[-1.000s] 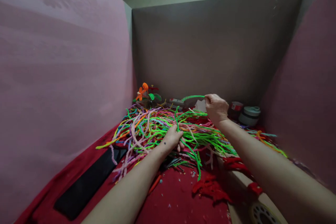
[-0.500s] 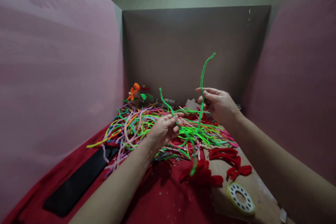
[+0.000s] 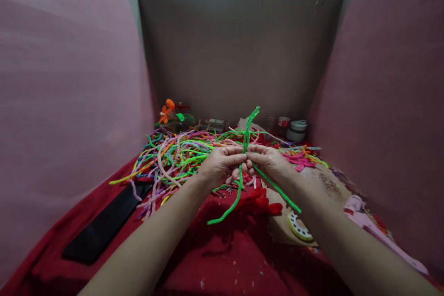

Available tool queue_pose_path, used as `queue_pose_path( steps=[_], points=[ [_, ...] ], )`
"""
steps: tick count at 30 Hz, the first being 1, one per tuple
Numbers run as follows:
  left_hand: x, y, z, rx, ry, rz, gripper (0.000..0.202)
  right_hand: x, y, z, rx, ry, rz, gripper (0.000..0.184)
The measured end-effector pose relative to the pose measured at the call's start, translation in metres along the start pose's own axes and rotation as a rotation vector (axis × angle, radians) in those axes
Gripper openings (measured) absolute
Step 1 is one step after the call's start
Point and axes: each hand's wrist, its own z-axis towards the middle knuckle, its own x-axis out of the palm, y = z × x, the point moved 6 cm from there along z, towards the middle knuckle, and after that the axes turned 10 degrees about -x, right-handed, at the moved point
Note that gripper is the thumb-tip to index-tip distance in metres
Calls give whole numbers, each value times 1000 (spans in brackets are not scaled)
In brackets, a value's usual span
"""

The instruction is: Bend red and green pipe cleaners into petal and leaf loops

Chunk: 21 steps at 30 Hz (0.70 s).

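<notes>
My left hand (image 3: 224, 164) and my right hand (image 3: 265, 159) meet at the centre, fingertips together. Between them they pinch two green pipe cleaners (image 3: 247, 134), whose upper ends stand close side by side above the fingers. Below the hands the lower ends spread apart, one slanting down to the left, the other down to the right across my right wrist. Behind and left lies a tangled heap of many-coloured pipe cleaners (image 3: 180, 157). Red fuzzy petal shapes (image 3: 258, 203) rest on the red cloth (image 3: 222, 259) just under my hands.
A black flat object (image 3: 107, 224) lies at left. At right are a yellow-and-white tape roll (image 3: 300, 226) on a board, and a pink tool (image 3: 381, 231). An orange pipe-cleaner flower (image 3: 166, 111) and a white lidded container (image 3: 297, 130) stand at the back. Pink walls rise on both sides.
My hands have come together from apart, each bringing its green pipe cleaner. The two stems now meet at the fingertips. The view has shifted slightly, showing more of the right side.
</notes>
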Motion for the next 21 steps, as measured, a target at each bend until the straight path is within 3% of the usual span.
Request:
queue_pose_path(
  steps=[5, 13, 17, 21],
  points=[
    [-5, 6, 3, -23, -86, 2, 23, -7, -10, -12, 53, 18, 12, 18],
    [-9, 10, 4, -70, -132, 32, 28, -29, -17, -19, 74, -172, 31, 19],
    [-4, 13, 7, -101, -68, 20, 21, -32, -17, -20, 44, -192, 106, 18],
    [-8, 8, 7, 8, -146, -9, 17, -38, -16, -21, 11, -251, 181, 15]
  ],
)
